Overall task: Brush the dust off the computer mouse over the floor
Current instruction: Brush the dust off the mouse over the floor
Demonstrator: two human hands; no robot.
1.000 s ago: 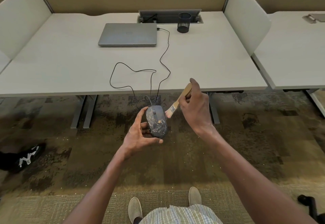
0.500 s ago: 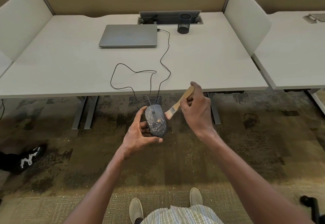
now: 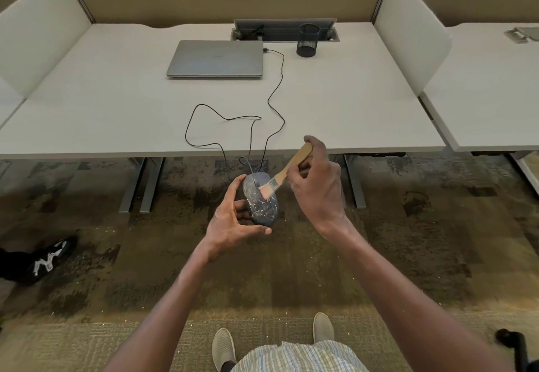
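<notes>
I hold the computer mouse (image 3: 260, 200) out in front of me over the carpeted floor (image 3: 408, 249), just short of the near edge of the desk (image 3: 116, 109). My left hand (image 3: 233, 220) cradles it from the left side and below: the thumb lies up along its left flank, and one finger curls under its rear end. The mouse's top faces me and is streaked with pale dust. Its black cable (image 3: 233, 120) runs from the nose up over the desk edge, loops across the desktop and reaches the closed laptop (image 3: 215, 57).

My right hand (image 3: 316, 184) sits just to the right of the mouse and a little above it, fingers wrapped around the wooden handle of a small brush (image 3: 284, 173). The brush slants down to the left, and its pale bristles touch the upper right part of the mouse's back, near the wheel.

Below the mouse the carpet is open, with pale specks scattered on it. The desk legs (image 3: 143, 184) stand to the left and right beyond my hands, well apart from them. My own shoes (image 3: 223, 348) are at the bottom of the view. A black shoe (image 3: 43, 260) rests far left, and a chair caster (image 3: 513, 342) shows at the far right corner. A mesh pen cup (image 3: 307, 40) stands at the back of the desk.
</notes>
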